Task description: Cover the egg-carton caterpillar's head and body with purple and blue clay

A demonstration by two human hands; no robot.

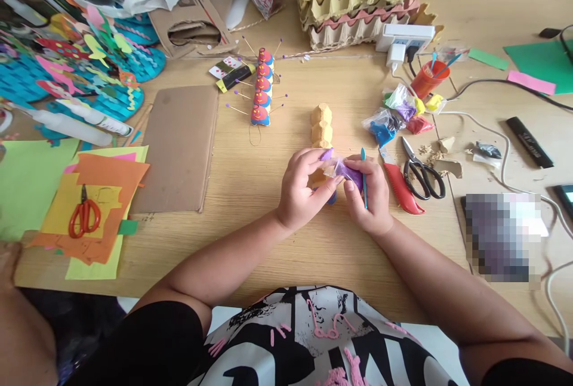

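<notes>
Both hands hold a small clear bag of purple clay (pixel 351 176) over the table. My left hand (pixel 299 186) pinches the bag's loose plastic end, with a small purple lump (pixel 327 154) at its fingertips. My right hand (pixel 372 198) is closed around the clay-filled end and also holds a thin blue modelling tool (pixel 364 180) upright. Beneath and behind my hands lies a yellow egg-carton strip (pixel 322 123), its near part mostly hidden; a bit of blue shows there. Further left stands a painted egg-carton caterpillar (pixel 262 89) with red faces and purple-tipped sticks.
Right of my hands lie a red-handled cutter (pixel 400 189), black scissors (pixel 423 171) and bagged clay (pixel 385 126). An orange cup (pixel 428 80) and egg trays (pixel 358 4) stand behind. Leftward are cardboard (pixel 179 147), coloured paper (pixel 107 219) and red scissors (pixel 84 216). Another person's arm (pixel 22 314) is at lower left.
</notes>
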